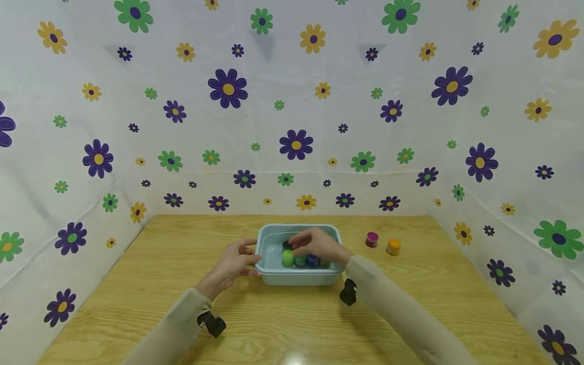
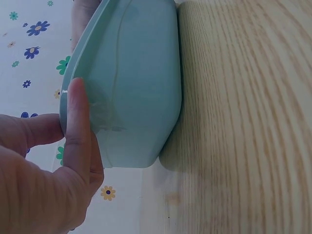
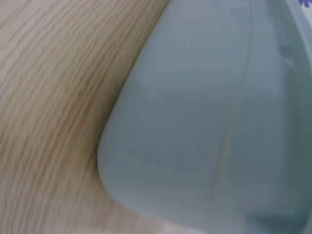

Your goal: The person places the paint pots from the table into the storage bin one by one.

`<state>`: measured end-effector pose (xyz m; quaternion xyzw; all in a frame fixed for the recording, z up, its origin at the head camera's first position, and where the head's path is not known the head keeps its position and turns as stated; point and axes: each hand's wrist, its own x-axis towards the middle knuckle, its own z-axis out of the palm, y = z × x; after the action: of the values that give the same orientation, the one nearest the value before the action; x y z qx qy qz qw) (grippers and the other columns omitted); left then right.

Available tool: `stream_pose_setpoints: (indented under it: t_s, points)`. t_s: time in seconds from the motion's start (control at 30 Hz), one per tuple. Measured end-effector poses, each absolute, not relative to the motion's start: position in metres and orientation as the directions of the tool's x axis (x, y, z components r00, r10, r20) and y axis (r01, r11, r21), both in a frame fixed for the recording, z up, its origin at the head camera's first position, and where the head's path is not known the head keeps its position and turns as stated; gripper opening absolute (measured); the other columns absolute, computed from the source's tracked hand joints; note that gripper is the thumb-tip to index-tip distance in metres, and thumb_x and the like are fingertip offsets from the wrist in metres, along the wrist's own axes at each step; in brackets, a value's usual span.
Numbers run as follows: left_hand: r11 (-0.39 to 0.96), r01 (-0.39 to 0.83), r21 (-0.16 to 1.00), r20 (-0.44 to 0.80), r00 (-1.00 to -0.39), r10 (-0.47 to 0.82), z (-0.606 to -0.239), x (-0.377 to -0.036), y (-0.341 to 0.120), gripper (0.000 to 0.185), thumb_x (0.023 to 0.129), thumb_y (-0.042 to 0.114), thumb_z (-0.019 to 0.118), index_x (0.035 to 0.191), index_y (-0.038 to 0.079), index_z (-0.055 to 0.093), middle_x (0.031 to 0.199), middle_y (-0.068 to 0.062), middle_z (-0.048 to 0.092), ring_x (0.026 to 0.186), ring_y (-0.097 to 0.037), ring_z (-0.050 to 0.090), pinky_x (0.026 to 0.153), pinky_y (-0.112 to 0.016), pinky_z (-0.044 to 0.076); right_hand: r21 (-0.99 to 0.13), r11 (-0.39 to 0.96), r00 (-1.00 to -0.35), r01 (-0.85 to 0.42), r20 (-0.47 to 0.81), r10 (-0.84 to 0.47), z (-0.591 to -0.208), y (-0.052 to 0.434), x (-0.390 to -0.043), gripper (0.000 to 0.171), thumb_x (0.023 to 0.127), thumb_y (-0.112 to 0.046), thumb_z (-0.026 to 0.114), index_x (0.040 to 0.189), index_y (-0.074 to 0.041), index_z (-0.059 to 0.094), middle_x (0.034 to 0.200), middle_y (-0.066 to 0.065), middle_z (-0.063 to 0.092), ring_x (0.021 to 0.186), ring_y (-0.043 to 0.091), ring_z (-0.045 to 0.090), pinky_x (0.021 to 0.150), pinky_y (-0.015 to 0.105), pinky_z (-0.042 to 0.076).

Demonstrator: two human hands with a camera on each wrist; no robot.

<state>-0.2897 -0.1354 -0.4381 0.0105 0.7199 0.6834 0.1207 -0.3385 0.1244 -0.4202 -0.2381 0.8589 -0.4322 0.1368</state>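
Black jar (image 1: 287,245) under right hand (image 1: 317,246)

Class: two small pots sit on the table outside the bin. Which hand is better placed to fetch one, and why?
Probably the right hand: the pink pot and orange pot stand on its side of the bin. The left hand grips the bin's far edge, steadying it.

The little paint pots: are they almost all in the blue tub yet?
Mostly. A green pot and others sit inside the tub. The right hand reaches in over them, while the left hand holds the tub's side. A pink pot and an orange pot wait on the table.
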Motion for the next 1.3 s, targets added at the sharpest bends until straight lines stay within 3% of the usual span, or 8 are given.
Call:
stream_pose_setpoints:
  t_s: [0.3,0.57,0.73,0.83,0.97,1.2,1.3]
  points:
    - [0.066,-0.149,0.987,-0.159,-0.969,0.191,-0.438,-0.288,-0.138,0.057,0.092,-0.003,0.061,0.145,0.0,0.041,0.109,-0.017,0.054,0.089,-0.03,0.066,0.065,-0.035,0.063,-0.819,0.487,-0.822,-0.304,-0.033,-0.568,-0.409,0.143,-0.336,0.028,0.091,-0.02,0.071,0.116,-0.007,0.071,0.113,0.008,0.071,0.098,0.016,0.065,0.091,0.034,0.056]
    - [0.059,-0.155,0.986,-0.164,-0.968,0.19,-0.437,-0.287,-0.137,0.057,0.093,-0.002,0.061,0.146,0.001,0.041,0.109,-0.016,0.054,0.093,-0.031,0.065,0.065,-0.034,0.062,-0.87,0.413,-0.817,-0.27,-0.02,-0.576,-0.4,0.168,-0.339,0.026,0.093,-0.019,0.069,0.11,0.0,0.07,0.105,0.01,0.07,0.091,0.034,0.061,0.082,0.045,0.057]
    - [0.061,-0.15,0.987,-0.159,-0.968,0.193,-0.438,-0.288,-0.136,0.057,0.093,-0.001,0.061,0.146,0.001,0.041,0.11,-0.017,0.053,0.093,-0.032,0.065,0.066,-0.035,0.063,-0.881,0.398,-0.837,-0.255,-0.004,-0.547,-0.391,0.189,-0.338,0.02,0.093,-0.018,0.069,0.104,-0.002,0.071,0.092,0.014,0.066,0.073,0.025,0.053,0.063,0.026,0.049]
    - [0.064,-0.149,0.987,-0.158,-0.968,0.193,-0.438,-0.288,-0.136,0.056,0.093,-0.001,0.061,0.146,0.001,0.041,0.109,-0.017,0.054,0.093,-0.032,0.065,0.066,-0.035,0.063,-0.881,0.388,-0.839,-0.271,0.019,-0.544,-0.387,0.2,-0.337,0.024,0.093,-0.018,0.068,0.104,0.002,0.07,0.088,0.016,0.064,0.067,0.018,0.049,0.057,0.021,0.045]
    - [0.058,-0.15,0.987,-0.159,-0.969,0.191,-0.438,-0.288,-0.136,0.056,0.093,-0.002,0.061,0.145,0.001,0.041,0.109,-0.016,0.054,0.093,-0.032,0.065,0.066,-0.034,0.063,-0.879,0.384,-0.851,-0.284,0.046,-0.524,-0.384,0.215,-0.338,0.029,0.094,-0.019,0.068,0.106,0.008,0.067,0.088,0.017,0.064,0.064,0.014,0.049,0.056,0.02,0.044]
    - [0.055,-0.148,0.988,-0.156,-0.969,0.191,-0.438,-0.288,-0.136,0.055,0.093,-0.003,0.059,0.145,0.001,0.041,0.108,-0.015,0.053,0.093,-0.031,0.065,0.066,-0.035,0.063,-0.859,0.472,-0.918,-0.196,-0.009,-0.397,-0.383,0.244,-0.333,0.03,0.094,-0.026,0.067,0.11,0.001,0.068,0.081,0.006,0.06,0.062,0.013,0.048,0.044,0.021,0.034]
    - [0.055,-0.147,0.988,-0.155,-0.969,0.192,-0.438,-0.288,-0.136,0.056,0.093,-0.002,0.06,0.146,0.001,0.04,0.108,-0.015,0.052,0.095,-0.032,0.064,0.069,-0.037,0.063,-0.875,0.45,-0.927,-0.176,-0.007,-0.376,-0.389,0.257,-0.335,0.031,0.095,-0.023,0.067,0.11,0.004,0.066,0.083,0.005,0.06,0.06,0.011,0.047,0.049,0.021,0.04]
